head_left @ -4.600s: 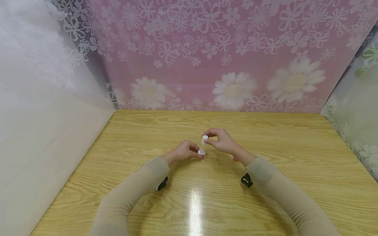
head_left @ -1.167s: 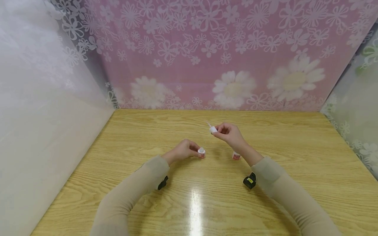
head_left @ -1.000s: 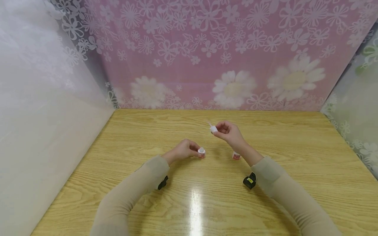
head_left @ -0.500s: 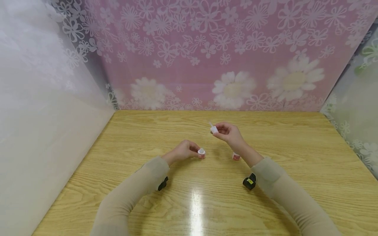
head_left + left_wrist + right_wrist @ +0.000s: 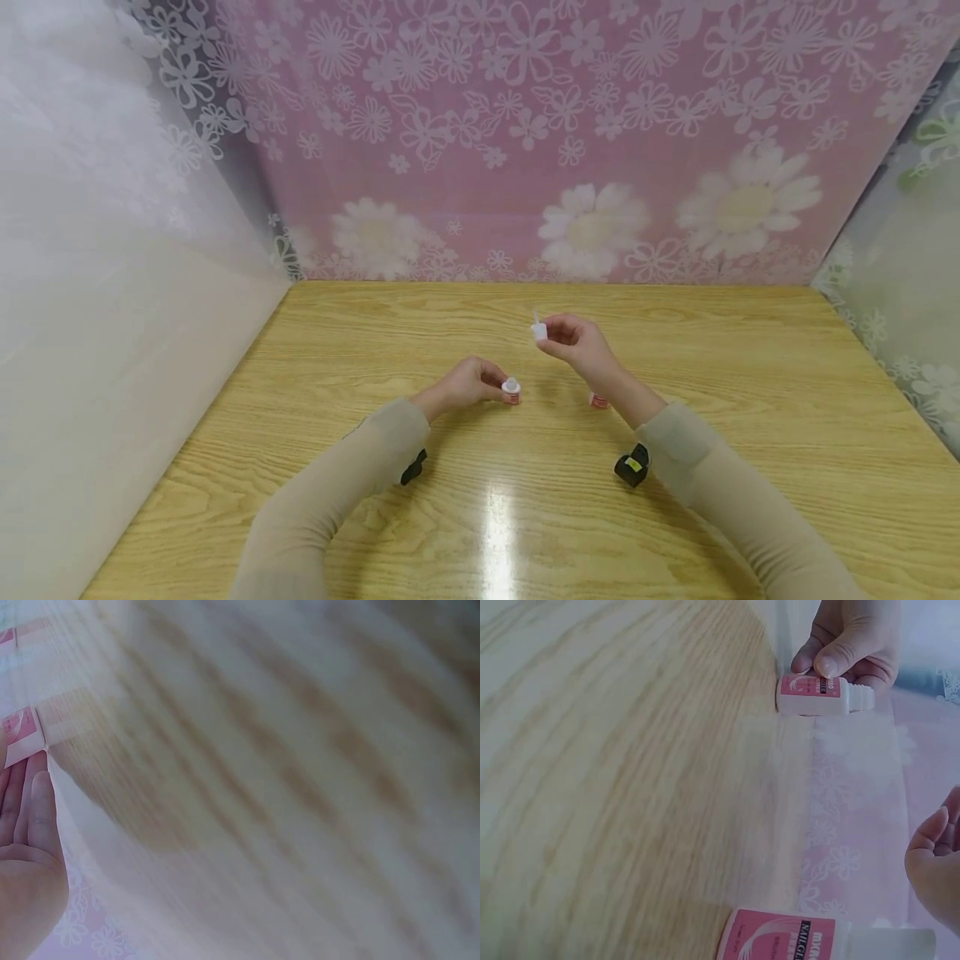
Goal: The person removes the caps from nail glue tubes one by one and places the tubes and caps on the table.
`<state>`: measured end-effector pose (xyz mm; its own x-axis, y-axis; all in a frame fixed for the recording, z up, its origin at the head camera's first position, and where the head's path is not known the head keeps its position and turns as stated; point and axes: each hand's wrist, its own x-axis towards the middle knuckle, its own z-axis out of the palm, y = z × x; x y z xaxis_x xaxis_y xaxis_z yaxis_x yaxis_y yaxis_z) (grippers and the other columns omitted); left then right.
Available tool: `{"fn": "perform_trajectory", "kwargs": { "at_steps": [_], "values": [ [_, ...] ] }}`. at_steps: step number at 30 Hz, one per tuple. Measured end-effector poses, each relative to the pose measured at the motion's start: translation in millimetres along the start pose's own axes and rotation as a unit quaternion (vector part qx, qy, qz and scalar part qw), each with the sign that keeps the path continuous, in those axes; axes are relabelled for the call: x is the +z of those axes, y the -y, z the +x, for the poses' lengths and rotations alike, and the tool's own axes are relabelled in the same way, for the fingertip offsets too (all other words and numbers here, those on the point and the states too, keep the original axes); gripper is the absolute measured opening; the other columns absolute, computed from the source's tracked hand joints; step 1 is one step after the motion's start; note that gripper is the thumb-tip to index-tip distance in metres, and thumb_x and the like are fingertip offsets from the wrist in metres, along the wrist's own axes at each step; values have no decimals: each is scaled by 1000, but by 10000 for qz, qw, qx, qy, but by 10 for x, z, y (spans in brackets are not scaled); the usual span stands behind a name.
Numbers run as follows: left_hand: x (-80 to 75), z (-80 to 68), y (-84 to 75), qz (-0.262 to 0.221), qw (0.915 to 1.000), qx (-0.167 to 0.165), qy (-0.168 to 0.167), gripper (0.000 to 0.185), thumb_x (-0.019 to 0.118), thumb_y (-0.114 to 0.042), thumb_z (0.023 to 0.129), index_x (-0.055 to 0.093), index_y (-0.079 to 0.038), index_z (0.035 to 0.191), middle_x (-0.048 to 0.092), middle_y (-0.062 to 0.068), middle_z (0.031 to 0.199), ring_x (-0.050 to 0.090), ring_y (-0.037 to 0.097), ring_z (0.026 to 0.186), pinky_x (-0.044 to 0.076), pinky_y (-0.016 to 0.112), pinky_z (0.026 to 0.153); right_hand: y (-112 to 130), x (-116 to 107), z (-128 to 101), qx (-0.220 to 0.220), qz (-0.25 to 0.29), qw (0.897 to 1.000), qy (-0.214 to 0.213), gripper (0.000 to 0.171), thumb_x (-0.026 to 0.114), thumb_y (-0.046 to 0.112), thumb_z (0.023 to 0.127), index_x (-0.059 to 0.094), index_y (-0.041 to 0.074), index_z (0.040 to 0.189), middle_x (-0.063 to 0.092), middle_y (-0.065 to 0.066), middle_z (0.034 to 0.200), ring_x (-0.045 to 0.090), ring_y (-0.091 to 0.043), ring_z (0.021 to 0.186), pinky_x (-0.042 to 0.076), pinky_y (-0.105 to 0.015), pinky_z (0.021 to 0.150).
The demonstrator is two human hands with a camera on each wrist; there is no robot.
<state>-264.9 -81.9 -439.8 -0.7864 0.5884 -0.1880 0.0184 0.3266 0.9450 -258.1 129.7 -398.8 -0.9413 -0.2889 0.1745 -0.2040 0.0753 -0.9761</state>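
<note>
A small open bottle (image 5: 512,390) with a pink label stands on the wooden table (image 5: 375,333). My left hand (image 5: 495,385) grips it from the left. The right wrist view shows the same bottle (image 5: 814,694) with the left hand's fingertips (image 5: 840,656) curled round it. My right hand (image 5: 546,333) is raised behind and to the right of it. It pinches a white cap (image 5: 538,330) with a thin brush pointing up. A second, similar bottle (image 5: 597,401) stands by my right wrist, and its label (image 5: 784,939) shows close up in the right wrist view.
Flowered pink curtain (image 5: 525,142) closes off the back of the table, with pale sheets at the left and right sides. Black camera mounts (image 5: 632,467) sit on both wrists. The left wrist view is blurred, showing my palm (image 5: 26,855) and table grain.
Since the earliest frame my right hand has lifted the cap off the bottle and moved it up and to the right. In the last second it drifted slightly left. The left hand stayed put.
</note>
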Motion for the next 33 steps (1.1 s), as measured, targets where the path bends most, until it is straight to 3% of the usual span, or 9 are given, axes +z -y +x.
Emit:
{"fn": "perform_trajectory", "kwargs": {
  "at_steps": [3,10,17,33],
  "values": [
    [0,-3,-3,24,10000,-20,5,16,64,-2,79,65,4,95,66,11,89,63,18,84,47,28,76,-13,22,-10,104,-182,9998,47,31,61,5,83,51,-9,109,57,-11,96,55,-13,81,47,-26,72],
    [18,-127,-212,61,10000,-15,23,16,62,4,80,63,8,95,65,16,90,63,21,84,47,32,77,-38,121,-46,252,-638,9975,159,31,63,7,82,53,-5,109,57,-14,96,55,-19,84,46,-26,71],
    [-12,-4,-33,137,9998,-110,-75,17,65,-2,78,65,2,94,66,11,88,63,18,84,47,32,77,-104,173,-57,192,-1029,9943,186,24,63,5,81,53,-6,100,57,-12,89,55,-18,79,46,-23,67],
    [-11,-9,-19,-54,10000,33,-38,16,62,3,79,64,6,94,66,13,87,63,19,82,48,30,75,-267,158,-150,473,-1583,9844,610,22,65,7,80,54,-2,96,57,-9,87,54,-18,79,46,-28,68]
  ]
}}
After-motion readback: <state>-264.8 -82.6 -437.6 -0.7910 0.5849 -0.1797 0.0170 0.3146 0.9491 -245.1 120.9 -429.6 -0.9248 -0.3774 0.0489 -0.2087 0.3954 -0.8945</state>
